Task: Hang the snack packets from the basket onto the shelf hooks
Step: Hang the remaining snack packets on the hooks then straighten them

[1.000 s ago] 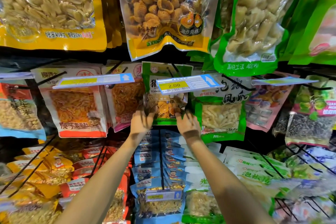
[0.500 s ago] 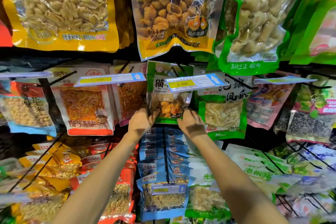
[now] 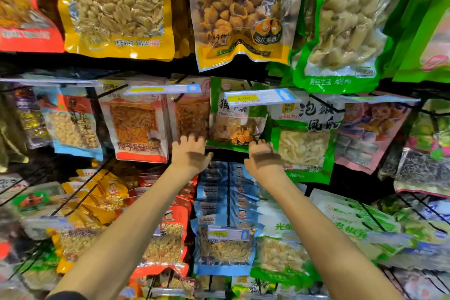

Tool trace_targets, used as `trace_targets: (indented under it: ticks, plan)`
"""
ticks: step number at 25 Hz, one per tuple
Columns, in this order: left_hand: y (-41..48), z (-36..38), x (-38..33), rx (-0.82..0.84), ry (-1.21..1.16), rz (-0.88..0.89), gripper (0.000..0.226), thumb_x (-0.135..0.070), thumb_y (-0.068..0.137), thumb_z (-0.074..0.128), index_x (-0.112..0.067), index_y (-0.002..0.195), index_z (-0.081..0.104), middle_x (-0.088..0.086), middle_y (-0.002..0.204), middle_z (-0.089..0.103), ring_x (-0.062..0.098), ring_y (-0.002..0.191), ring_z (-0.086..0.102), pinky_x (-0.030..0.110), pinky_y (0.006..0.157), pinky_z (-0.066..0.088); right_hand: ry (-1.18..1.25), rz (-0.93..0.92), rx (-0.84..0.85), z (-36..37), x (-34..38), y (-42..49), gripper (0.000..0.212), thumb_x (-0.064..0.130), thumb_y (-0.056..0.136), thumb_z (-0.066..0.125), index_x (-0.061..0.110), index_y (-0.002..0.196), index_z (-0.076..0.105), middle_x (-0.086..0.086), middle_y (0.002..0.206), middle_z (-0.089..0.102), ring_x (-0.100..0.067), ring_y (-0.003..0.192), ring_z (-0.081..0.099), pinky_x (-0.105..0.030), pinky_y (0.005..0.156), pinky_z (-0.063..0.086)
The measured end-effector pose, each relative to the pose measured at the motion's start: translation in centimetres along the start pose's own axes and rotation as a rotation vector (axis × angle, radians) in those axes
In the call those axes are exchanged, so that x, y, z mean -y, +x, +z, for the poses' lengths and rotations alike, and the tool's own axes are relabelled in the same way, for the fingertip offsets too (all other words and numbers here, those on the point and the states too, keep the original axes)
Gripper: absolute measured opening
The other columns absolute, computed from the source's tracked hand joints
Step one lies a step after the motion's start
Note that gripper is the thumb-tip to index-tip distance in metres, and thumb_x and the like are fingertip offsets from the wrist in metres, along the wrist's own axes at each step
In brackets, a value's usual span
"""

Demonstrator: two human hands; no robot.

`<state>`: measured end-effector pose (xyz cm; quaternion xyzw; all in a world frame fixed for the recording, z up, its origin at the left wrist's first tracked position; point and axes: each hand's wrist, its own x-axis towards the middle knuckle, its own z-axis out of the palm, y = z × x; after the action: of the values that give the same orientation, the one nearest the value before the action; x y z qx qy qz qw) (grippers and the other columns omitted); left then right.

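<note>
Retail shop, snack aisle. Black wire hooks [image 3: 228, 202] carry hanging snack packets [image 3: 114, 7], many identical and ranked one behind another. Plastic price tags [image 3: 260, 98] cap the hook ends; one reads 2.00.

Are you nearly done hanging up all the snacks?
Looks done: the green packet already hangs in place under the 2.00 price tag. In hand: the left hand and right hand are at its bottom corners, seemingly straightening it. Left: I can't say, because the basket is out of view, so any packets waiting in it are hidden.
</note>
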<state>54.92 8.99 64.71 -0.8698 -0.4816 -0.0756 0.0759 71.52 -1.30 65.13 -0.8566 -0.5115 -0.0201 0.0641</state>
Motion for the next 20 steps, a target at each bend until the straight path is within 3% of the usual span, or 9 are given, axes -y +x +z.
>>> trace_targets:
  ticks: [3,6,10,12,15,18,20]
  plan:
    - [-1.0,-1.1,-0.4,0.151,0.009,-0.012,0.063,-0.056,0.097,0.038,-0.016,0.146,0.032,0.013,0.145,0.04,0.037,0.133,0.036,0.051,0.104,0.035,-0.067,-0.05,0.046,-0.7,-1.0,-1.1,0.041,0.032,0.098,0.05,0.012,0.133,0.043,-0.012,0.143,0.043,-0.033,0.13,0.043,-0.042,0.098,0.045]
    - [-2.3,-2.7,-1.6,0.186,0.032,-0.02,0.065,-0.056,0.098,0.036,-0.016,0.149,0.028,0.014,0.147,0.037,0.037,0.134,0.035,0.051,0.105,0.033,-0.133,-0.102,0.08,-1.4,-3.1,-2.1,0.046,0.035,0.099,0.046,0.013,0.139,0.039,-0.012,0.143,0.047,-0.03,0.123,0.052,-0.037,0.096,0.048]
    - [-4.3,-3.6,-4.0,0.163,0.038,0.016,0.056,-0.053,0.096,0.042,-0.014,0.136,0.04,0.012,0.13,0.047,0.035,0.121,0.045,0.05,0.098,0.042,-0.15,-0.181,-0.02,-2.1,-7.1,-4.5,0.043,0.039,0.098,0.05,0.012,0.131,0.052,-0.012,0.127,0.056,-0.028,0.115,0.055,-0.035,0.086,0.05]
    - [-5.1,-4.1,-6.1,0.141,-0.033,0.041,0.05,-0.048,0.096,0.047,-0.012,0.131,0.044,0.014,0.123,0.051,0.036,0.114,0.052,0.051,0.092,0.047,-0.141,-0.18,-0.063,-2.8,-9.4,-5.8,0.04,0.035,0.097,0.052,0.012,0.129,0.054,-0.012,0.131,0.051,-0.031,0.119,0.051,-0.038,0.089,0.046]
    - [-6.0,-5.0,-10.1,0.134,-0.016,0.053,0.051,-0.049,0.096,0.047,-0.014,0.134,0.043,0.014,0.128,0.049,0.037,0.12,0.047,0.05,0.094,0.041,-0.131,-0.17,-0.07,-4.0,-12.6,-7.1,0.047,0.03,0.094,0.056,0.012,0.137,0.046,-0.013,0.138,0.045,-0.033,0.128,0.044,-0.043,0.095,0.044]
    - [-6.5,-6.1,-14.1,0.094,0.042,0.067,0.053,-0.054,0.097,0.041,-0.014,0.132,0.048,0.013,0.132,0.05,0.035,0.125,0.043,0.047,0.099,0.037,-0.099,-0.142,-0.057,-4.9,-15.8,-7.9,0.05,0.029,0.095,0.054,0.01,0.139,0.042,-0.013,0.136,0.047,-0.033,0.12,0.05,-0.041,0.085,0.048]
    - [-6.8,-6.4,-16.3,0.079,-0.009,0.072,0.045,-0.051,0.098,0.043,-0.012,0.114,0.058,0.009,0.11,0.062,0.031,0.111,0.055,0.046,0.097,0.041,-0.15,-0.138,-0.083,-5.1,-17.7,-8.5,0.044,0.032,0.095,0.053,0.009,0.133,0.049,-0.012,0.124,0.058,-0.032,0.111,0.058,-0.039,0.086,0.047]
